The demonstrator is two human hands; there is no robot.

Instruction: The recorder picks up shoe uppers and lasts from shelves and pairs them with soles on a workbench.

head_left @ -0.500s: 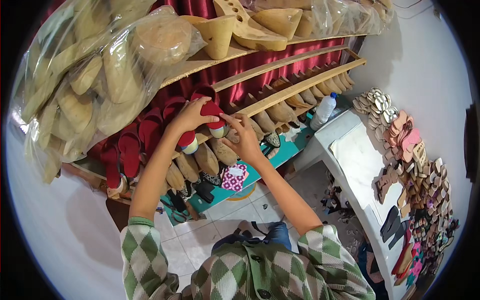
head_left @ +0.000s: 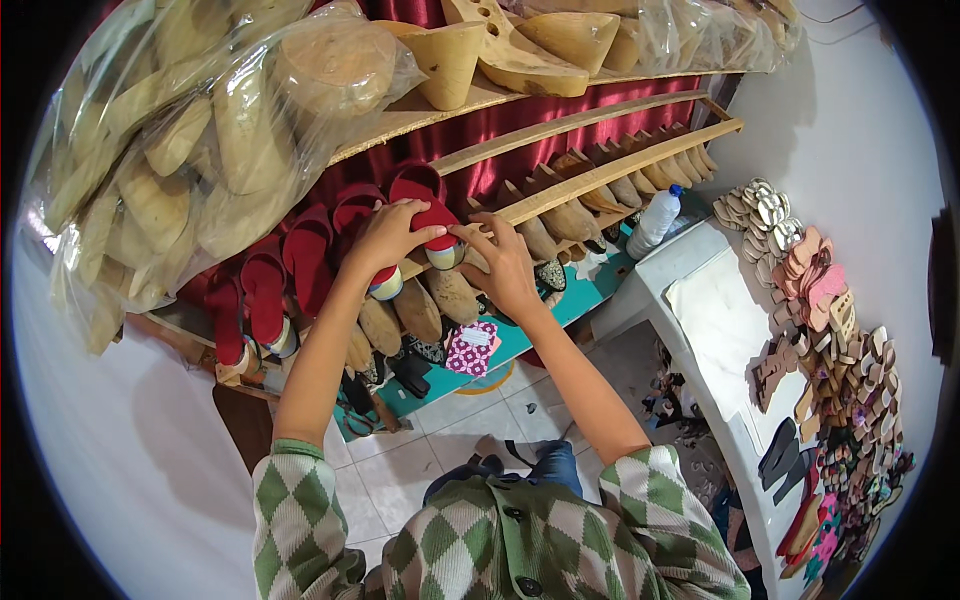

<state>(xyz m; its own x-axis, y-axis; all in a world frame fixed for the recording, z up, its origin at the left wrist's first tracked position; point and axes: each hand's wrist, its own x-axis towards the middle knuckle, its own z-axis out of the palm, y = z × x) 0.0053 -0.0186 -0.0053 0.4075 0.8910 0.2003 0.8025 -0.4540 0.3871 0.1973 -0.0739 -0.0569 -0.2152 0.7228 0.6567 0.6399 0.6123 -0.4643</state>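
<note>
A red sandal (head_left: 436,212) with a pale, colour-striped heel lies at the right end of a row of similar red sandals on a wooden rack. My left hand (head_left: 393,240) is closed on its left side, thumb across the red top. From the right, my right hand (head_left: 505,264) pinches at the sandal's heel end, index finger touching the edge and thumb lower down. Left of my hands stand several more red sandals (head_left: 307,258), soles tilted toward me. Below are wooden shoe lasts (head_left: 417,312) in a row, partly covered by my arms.
Plastic-wrapped wooden lasts (head_left: 240,130) fill the shelf above. A clear bottle with a blue cap (head_left: 655,222) stands by a white table (head_left: 700,300). Heaped shoe parts (head_left: 850,380) lie at the right. A purple patterned piece (head_left: 471,349) rests on the green surface below the rack.
The whole view has shifted slightly to the right. Both hands remain at the same red sandal, with only small finger shifts.
</note>
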